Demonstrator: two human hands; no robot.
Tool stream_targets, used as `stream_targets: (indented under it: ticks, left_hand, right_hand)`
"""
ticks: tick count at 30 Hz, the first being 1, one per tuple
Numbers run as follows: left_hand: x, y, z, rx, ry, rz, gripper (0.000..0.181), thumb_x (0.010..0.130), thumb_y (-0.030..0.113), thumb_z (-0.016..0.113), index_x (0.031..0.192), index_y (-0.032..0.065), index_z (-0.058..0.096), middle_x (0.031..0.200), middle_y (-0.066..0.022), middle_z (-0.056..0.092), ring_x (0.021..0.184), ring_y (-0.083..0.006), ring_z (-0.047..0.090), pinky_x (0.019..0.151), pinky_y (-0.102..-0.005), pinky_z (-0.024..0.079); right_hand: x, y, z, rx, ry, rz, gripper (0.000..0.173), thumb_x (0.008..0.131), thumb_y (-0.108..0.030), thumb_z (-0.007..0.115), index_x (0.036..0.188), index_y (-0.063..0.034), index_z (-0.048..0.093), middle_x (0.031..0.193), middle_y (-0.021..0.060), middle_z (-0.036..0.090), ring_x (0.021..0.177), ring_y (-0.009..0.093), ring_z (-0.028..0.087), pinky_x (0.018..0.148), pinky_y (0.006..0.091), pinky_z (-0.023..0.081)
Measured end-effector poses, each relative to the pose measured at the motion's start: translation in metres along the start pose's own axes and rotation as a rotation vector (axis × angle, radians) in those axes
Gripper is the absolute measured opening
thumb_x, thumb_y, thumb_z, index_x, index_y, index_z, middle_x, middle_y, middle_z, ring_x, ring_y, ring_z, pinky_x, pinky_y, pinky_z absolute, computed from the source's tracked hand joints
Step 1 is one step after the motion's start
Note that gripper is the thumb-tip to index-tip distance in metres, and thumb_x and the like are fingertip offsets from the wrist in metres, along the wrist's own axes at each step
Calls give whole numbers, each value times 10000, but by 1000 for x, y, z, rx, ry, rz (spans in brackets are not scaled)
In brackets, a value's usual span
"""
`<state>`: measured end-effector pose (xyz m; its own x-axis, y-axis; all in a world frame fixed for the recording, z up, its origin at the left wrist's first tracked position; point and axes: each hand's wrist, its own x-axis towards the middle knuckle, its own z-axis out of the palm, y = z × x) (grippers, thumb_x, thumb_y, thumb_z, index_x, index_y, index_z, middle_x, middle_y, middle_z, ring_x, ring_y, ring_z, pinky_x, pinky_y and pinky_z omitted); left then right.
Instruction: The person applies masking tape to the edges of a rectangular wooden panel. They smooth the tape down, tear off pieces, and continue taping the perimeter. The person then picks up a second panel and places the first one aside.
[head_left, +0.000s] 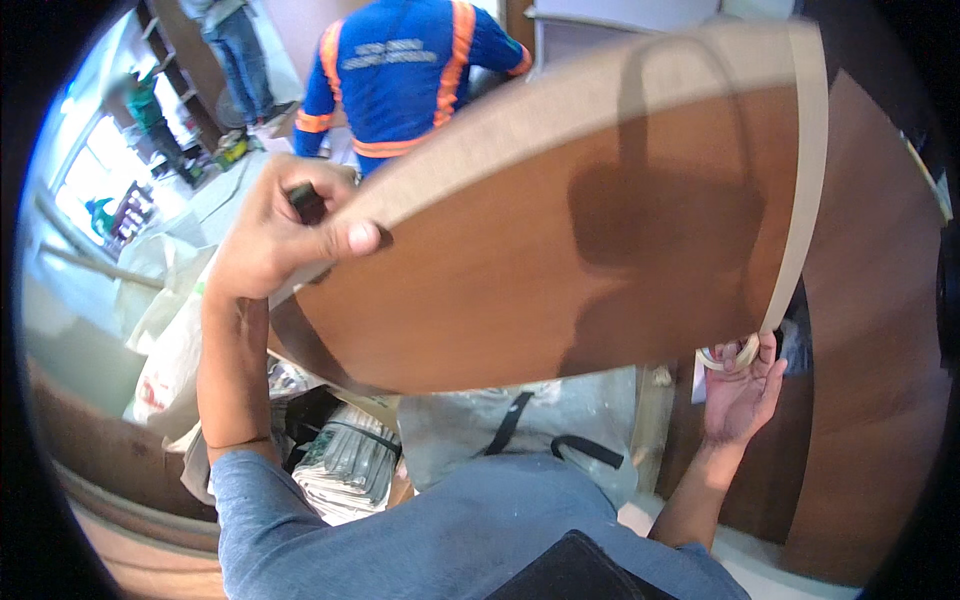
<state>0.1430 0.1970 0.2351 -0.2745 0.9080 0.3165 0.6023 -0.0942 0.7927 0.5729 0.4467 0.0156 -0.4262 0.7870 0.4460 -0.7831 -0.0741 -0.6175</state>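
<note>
A brown wood-look panel (480, 285) is raised in front of me, tilted, with pale strips of masking tape (806, 150) along its far and right edges. My left hand (281, 225) grips the panel's left end, thumb on the brown face; a small dark object shows inside the curled fingers. At the panel's lower right corner is my right hand (742, 382), palm up, with a roll of masking tape (727, 356) around or against its fingers and fingertips at the corner. Part of the roll is hidden by the fingers and panel.
A person in a blue work shirt with orange bands (397, 67) stands just beyond the panel. Large brown boards (877, 337) rise on the right. Bundled papers (349, 465), a clear plastic bag (450, 435) and a white sack (169, 367) lie close by. Other people are farther back at left.
</note>
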Motion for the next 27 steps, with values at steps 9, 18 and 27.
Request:
stream_targets:
  ticks: [9, 18, 27]
  left_hand:
    - [-36, 66, -66, -156, 758, 226, 432, 885, 463, 844, 883, 39, 766, 749, -23, 699, 613, -72, 613, 576, -234, 437]
    - [-65, 28, 25, -758, 979, 274, 438, 1010, 361, 729, 1224, -18, 677, 1098, -115, 756, 927, -176, 733, 815, -319, 579]
    - [-80, -19, 137, -917, 1090, 99, 323, 1028, 265, 744, 1113, -46, 750, 1000, -26, 733, 891, -64, 598, 802, -239, 460]
  right_hand:
    - [31, 67, 75, -625, -149, 128, 690, 984, -557, 663, 1393, -2, 660, 1322, 90, 585, 1168, 221, 538, 1069, 375, 421]
    - [98, 28, 163, -971, -428, 38, 796, 911, -648, 732, 1323, 31, 663, 1352, 126, 595, 1185, 208, 559, 1029, 374, 434]
    - [126, 28, 138, -830, -366, 93, 634, 1034, -549, 655, 1216, 58, 682, 1190, 98, 693, 1073, 180, 623, 967, 354, 473]
